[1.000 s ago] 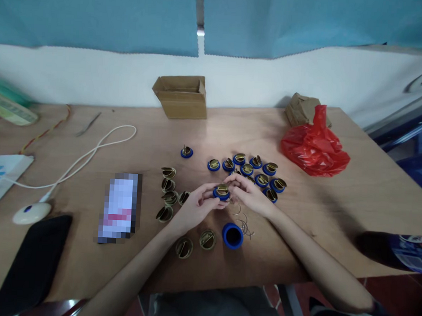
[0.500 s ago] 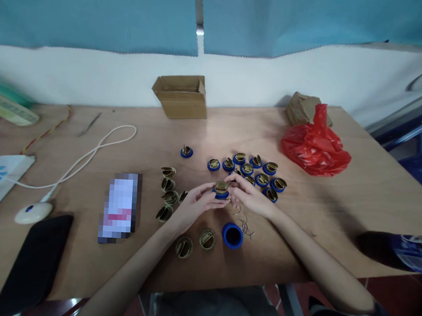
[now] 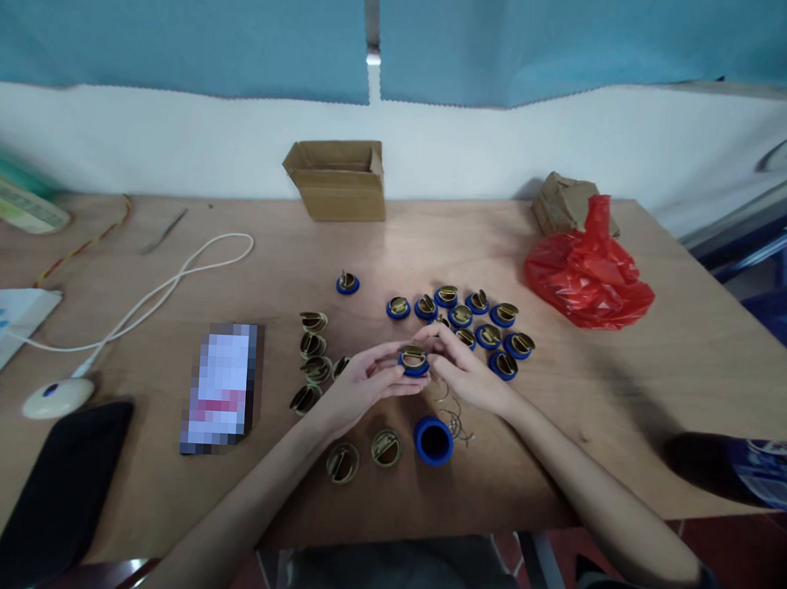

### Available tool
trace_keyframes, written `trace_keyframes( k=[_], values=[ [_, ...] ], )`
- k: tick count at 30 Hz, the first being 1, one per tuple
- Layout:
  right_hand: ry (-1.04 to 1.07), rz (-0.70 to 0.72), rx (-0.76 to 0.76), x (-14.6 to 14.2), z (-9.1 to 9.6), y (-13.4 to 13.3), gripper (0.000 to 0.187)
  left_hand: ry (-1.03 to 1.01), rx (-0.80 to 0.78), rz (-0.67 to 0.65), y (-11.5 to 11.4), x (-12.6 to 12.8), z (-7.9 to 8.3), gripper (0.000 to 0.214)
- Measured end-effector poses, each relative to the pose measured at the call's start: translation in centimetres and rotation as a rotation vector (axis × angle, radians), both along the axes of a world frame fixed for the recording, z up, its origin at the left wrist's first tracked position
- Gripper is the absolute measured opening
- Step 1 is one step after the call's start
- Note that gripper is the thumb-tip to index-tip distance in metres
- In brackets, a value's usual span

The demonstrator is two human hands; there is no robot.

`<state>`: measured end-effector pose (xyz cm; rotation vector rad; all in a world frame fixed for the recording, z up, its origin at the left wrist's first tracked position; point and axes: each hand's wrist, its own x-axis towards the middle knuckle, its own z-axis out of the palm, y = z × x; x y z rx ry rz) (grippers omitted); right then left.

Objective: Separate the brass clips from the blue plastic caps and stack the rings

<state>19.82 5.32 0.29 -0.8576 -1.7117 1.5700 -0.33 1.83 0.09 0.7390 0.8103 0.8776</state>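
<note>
Between my two hands is a round brass flap piece with a blue ring around it. My left hand holds it from the left and below. Against its right side are the bent fingers of my right hand; their tips are partly hidden. Several similar blue-ringed brass pieces lie beyond my right hand, with one apart farther left. Several brass flap pieces without blue rings lie left of my left hand, and two more are nearer me. A hollow blue cylinder stands below my hands.
Thin wire-like rings lie beside the blue cylinder. Leftward are a phone with a lit screen, a black phone and a white cable. A cardboard box, a red plastic bag and a dark bottle stand around.
The brass piece now sits lower in its blue ring, and more of the ring shows around it. My right fingers have shifted slightly left over its far side.
</note>
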Motion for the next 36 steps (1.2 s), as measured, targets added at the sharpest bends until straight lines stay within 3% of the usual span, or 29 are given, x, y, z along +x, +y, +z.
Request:
trace_keyframes(
  k=[8,18,22,26,36],
  values=[
    [-0.042,0.017,0.01,0.1,0.7,-0.1,0.023,-0.005,0.064,-0.04,0.0,-0.3,-0.4,0.048],
    [-0.048,-0.034,0.009,-0.1,-0.2,0.0,0.018,0.093,0.153,-0.08,0.0,-0.1,-0.5,0.058],
    [-0.023,-0.049,0.007,-0.1,-0.4,0.1,0.015,0.126,0.166,-0.053,0.1,0.0,-0.7,0.053],
    [-0.028,-0.065,-0.046,0.2,-0.3,0.2,0.024,0.122,0.151,0.007,0.1,0.0,-0.7,0.052],
    [-0.082,-0.099,0.069,0.1,-0.4,0.2,0.024,0.113,0.152,0.097,0.3,0.1,-0.8,0.033]
  ],
)
